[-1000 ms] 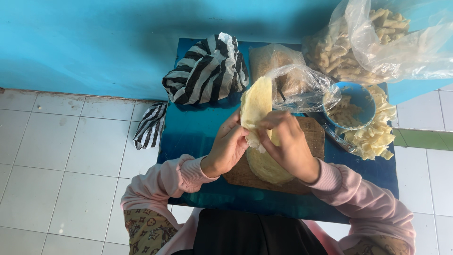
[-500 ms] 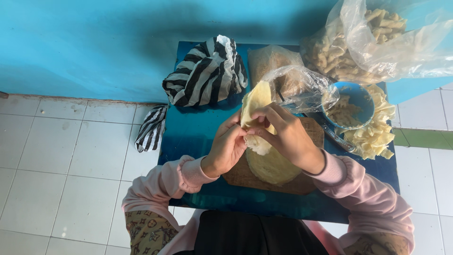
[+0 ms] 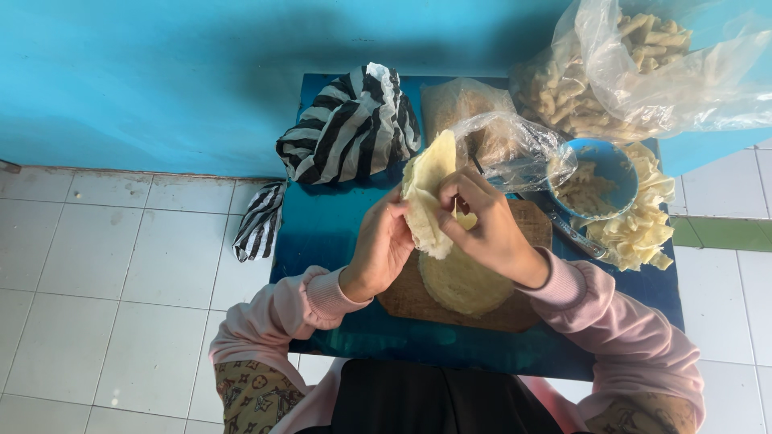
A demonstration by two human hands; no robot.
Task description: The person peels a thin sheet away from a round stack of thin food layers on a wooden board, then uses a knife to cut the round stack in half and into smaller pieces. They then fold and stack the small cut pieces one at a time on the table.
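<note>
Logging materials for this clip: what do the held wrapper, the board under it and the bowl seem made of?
Wrapper: thin pale dough, matte, bending limply between left hand and right hand. Cutting board: brown wood, dull and worn. Bowl: probably blue plastic, smooth with slight sheen.

1. Blue table (image 3: 322, 233): the landmark, set against a blue wall (image 3: 161, 80) on a white tiled floor (image 3: 96, 305).
2. Black-and-white striped bag (image 3: 350, 124): on the table's far left corner; a striped strap (image 3: 257, 221) hangs over the left edge.
3. Blue bowl (image 3: 615, 165): on the table's right side, holding pale filling.
4. Pile of cut pale strips (image 3: 643, 229): just beside the bowl, at the table's right edge.
5. Large clear plastic bag of fried pieces (image 3: 635, 68): at the table's far right corner.
6. Smaller clear bag (image 3: 515, 149): just left of the bowl.
</note>
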